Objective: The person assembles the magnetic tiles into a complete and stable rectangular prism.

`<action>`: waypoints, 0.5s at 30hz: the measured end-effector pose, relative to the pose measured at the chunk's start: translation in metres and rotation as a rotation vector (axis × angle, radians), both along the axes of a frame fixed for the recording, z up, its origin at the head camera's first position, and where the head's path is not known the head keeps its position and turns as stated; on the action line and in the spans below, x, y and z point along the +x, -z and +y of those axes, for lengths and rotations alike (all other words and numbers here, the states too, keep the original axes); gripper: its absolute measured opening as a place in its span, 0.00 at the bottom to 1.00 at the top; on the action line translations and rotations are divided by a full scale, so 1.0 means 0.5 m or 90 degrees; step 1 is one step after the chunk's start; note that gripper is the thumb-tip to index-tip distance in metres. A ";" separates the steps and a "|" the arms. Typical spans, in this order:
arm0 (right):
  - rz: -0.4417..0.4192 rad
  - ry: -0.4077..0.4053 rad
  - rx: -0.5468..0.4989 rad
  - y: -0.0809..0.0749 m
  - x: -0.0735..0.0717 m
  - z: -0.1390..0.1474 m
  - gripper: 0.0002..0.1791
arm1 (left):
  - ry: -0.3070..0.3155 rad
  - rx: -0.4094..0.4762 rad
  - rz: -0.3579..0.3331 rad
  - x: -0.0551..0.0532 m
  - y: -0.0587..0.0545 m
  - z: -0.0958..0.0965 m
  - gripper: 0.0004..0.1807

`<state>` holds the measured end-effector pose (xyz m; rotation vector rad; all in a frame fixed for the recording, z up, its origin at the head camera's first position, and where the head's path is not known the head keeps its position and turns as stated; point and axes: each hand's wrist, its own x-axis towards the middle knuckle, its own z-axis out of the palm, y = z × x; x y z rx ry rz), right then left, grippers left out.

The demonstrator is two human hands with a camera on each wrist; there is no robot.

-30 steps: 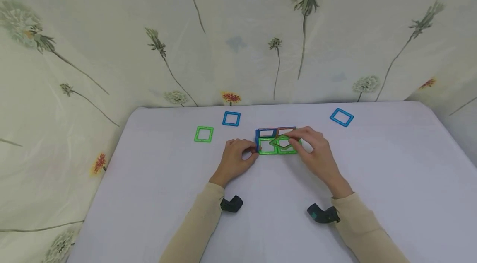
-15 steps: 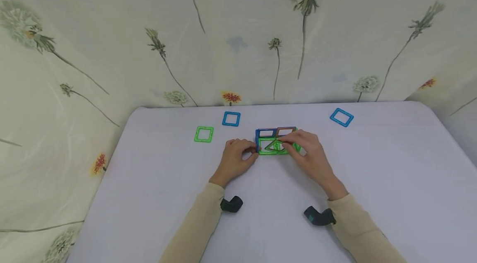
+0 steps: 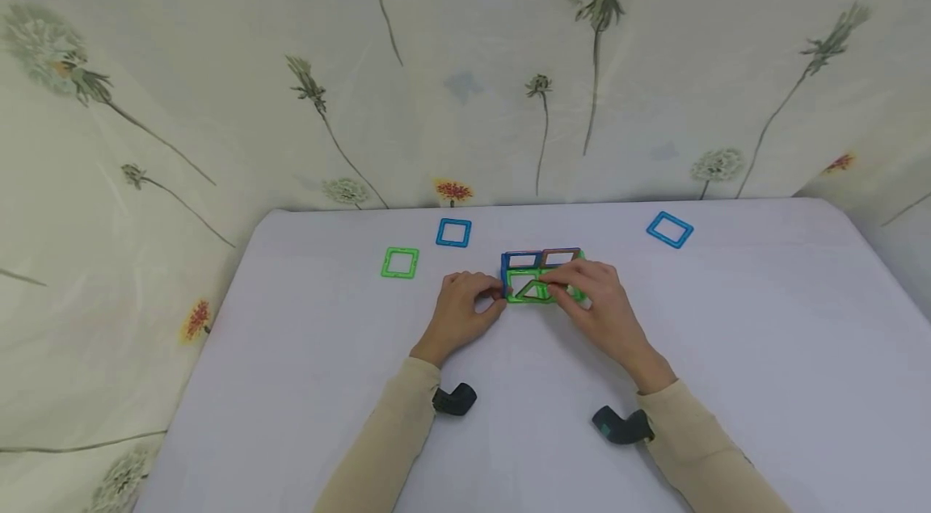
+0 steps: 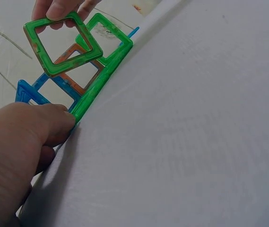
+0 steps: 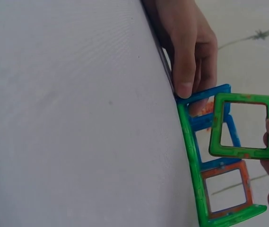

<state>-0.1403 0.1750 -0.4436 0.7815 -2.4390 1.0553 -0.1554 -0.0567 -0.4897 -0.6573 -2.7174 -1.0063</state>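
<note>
While gripping the assembly [image 5: 221,164] by its blue corner in the fingers of the left hand [image 3: 461,315], pinches the green square [image 5: 216,125] by one edge with the right hand [image 3: 607,307], lower and nearer the left fingers than earlier. Holds its edges askew to the assembly's; cannot confirm contact. Leaves tabletop [image 3: 531,432] open nearside of both hands.

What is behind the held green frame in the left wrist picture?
Parts of an orange frame and another green frame show; edges crossed by the held frame are hidden.

indoor tabletop [image 3: 524,432] setting (flower-print backdrop [image 3: 465,36])
</note>
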 end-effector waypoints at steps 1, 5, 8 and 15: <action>-0.001 -0.001 -0.001 0.001 0.000 0.000 0.14 | 0.001 0.001 -0.001 0.000 0.000 0.000 0.08; -0.002 -0.002 -0.002 0.002 0.000 -0.002 0.14 | 0.002 -0.001 0.001 -0.001 0.000 0.001 0.08; 0.003 -0.003 0.001 0.003 -0.001 -0.004 0.14 | 0.002 -0.003 0.001 -0.001 0.000 0.001 0.08; 0.016 -0.011 0.014 0.002 -0.001 -0.011 0.14 | -0.003 -0.007 0.006 -0.001 0.001 0.001 0.08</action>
